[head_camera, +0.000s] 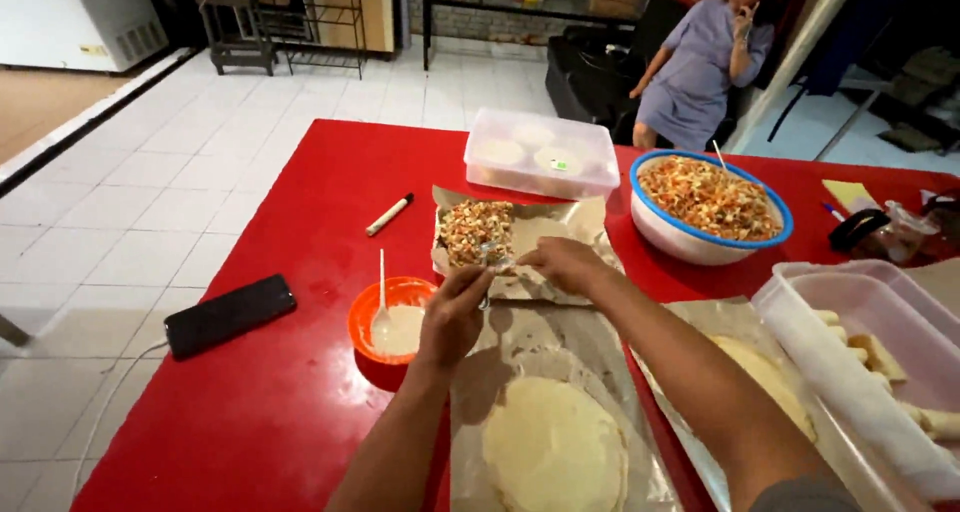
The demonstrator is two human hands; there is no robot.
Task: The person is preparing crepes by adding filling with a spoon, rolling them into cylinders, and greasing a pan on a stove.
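My left hand point(452, 317) grips a small spoon point(488, 262) whose tip reaches the near edge of a heap of chopped vegetable filling point(476, 229) on a foil sheet point(565, 234). My right hand point(562, 264) rests on that foil beside the filling, fingers curled toward the spoon tip. Below both hands a round pale wrapper point(553, 445) lies flat on another foil sheet point(520, 344). An orange bowl point(393, 317) of white paste with a white spoon in it stands just left of my left hand.
On the red table point(300, 272): a black phone point(229, 314), a white marker point(389, 214), a lidded clear box point(541, 152), a blue-rimmed bowl point(710, 208) of filling, a clear tub point(870, 357) holding rolled pieces. A person point(700, 57) stands behind the table.
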